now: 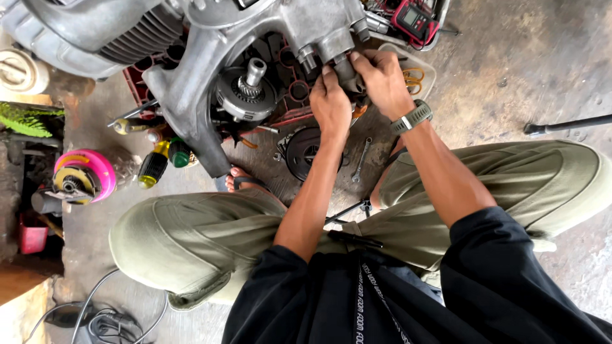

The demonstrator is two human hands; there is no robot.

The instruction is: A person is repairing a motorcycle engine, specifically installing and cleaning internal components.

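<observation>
Both hands meet at the engine's (210, 70) far right corner, left hand (329, 102) and right hand (382, 79) clenched around a small metal fitting (347, 71) just beyond the fingers, right hand slightly farther.

A motorcycle repair workshop, seen from above. A grey metal engine (210, 44) with cooling fins and an exposed clutch (245, 92) rests on a stained, oily concrete floor (523, 70). Tools lie scattered around it: a wrench (361, 160), screwdrivers with yellow and green handles (162, 159), a red multimeter (413, 19), and a pink angle grinder (83, 175). Loose cables (108, 315) trail across the floor beside the crouching person's knees.
</observation>
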